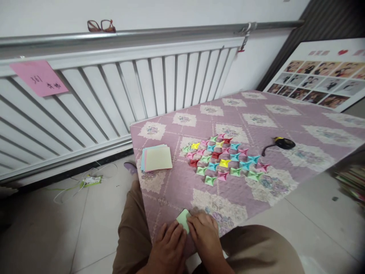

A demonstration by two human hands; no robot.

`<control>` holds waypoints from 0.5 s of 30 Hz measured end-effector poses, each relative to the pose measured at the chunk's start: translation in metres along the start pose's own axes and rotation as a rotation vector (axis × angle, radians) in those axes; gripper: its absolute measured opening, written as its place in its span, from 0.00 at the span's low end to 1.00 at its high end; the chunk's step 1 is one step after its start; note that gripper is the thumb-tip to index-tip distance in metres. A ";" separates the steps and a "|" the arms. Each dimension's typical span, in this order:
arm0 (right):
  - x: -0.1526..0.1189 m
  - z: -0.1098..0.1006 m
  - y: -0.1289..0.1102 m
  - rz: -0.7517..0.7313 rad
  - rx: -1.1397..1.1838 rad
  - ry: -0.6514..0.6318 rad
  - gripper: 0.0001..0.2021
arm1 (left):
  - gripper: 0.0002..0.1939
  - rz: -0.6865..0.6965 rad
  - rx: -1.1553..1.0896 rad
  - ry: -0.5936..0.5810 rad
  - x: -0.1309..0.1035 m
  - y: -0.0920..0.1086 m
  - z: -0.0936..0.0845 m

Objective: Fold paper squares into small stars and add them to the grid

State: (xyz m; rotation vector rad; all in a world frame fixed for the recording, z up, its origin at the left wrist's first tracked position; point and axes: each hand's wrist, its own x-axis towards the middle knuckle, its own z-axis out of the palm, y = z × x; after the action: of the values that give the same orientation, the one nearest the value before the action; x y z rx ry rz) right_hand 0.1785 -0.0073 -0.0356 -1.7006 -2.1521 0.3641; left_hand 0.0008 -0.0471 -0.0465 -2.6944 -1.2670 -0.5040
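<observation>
A small folded piece of light green paper (183, 218) lies at the near edge of the table, between my two hands. My left hand (169, 243) holds down its lower left side, fingers bent close together over the edge. On the other side my right hand (204, 233) has its fingers closed on the paper's right edge. Both thumbs are mostly hidden. Beyond my hands stand rows of small folded paper pieces (224, 163) in green, pink, blue, yellow and red. A stack of square paper sheets (158, 158), cream on top, lies farther left.
The table wears a purple flowered cloth (173, 190). A black and yellow object with a strap (285, 143) rests on the right. Behind are a white radiator (156, 83), a pipe with eyeglasses (101, 26) and a photo board (322, 76). A power strip (91, 180) lies on the floor.
</observation>
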 end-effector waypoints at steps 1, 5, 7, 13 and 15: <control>0.000 0.000 0.000 -0.009 -0.009 0.006 0.10 | 0.23 -0.024 -0.007 -0.004 0.000 0.001 -0.001; -0.001 -0.002 -0.001 -0.017 -0.002 0.017 0.09 | 0.25 -0.087 -0.054 -0.050 -0.003 0.000 -0.005; 0.000 -0.004 0.000 -0.020 -0.004 0.021 0.08 | 0.27 -0.099 -0.091 -0.105 -0.002 -0.001 -0.007; 0.013 -0.011 0.005 -0.022 -0.019 0.004 0.12 | 0.21 -0.240 -0.241 -0.284 0.018 -0.008 -0.017; 0.019 -0.016 0.005 -0.009 -0.019 -0.058 0.12 | 0.11 -0.318 -0.256 -0.339 0.031 -0.012 -0.019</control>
State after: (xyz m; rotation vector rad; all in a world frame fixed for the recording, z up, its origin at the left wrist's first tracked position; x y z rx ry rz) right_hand 0.1862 0.0116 -0.0211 -1.7102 -2.2102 0.3972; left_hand 0.0056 -0.0217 -0.0182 -2.8882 -1.8573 -0.2574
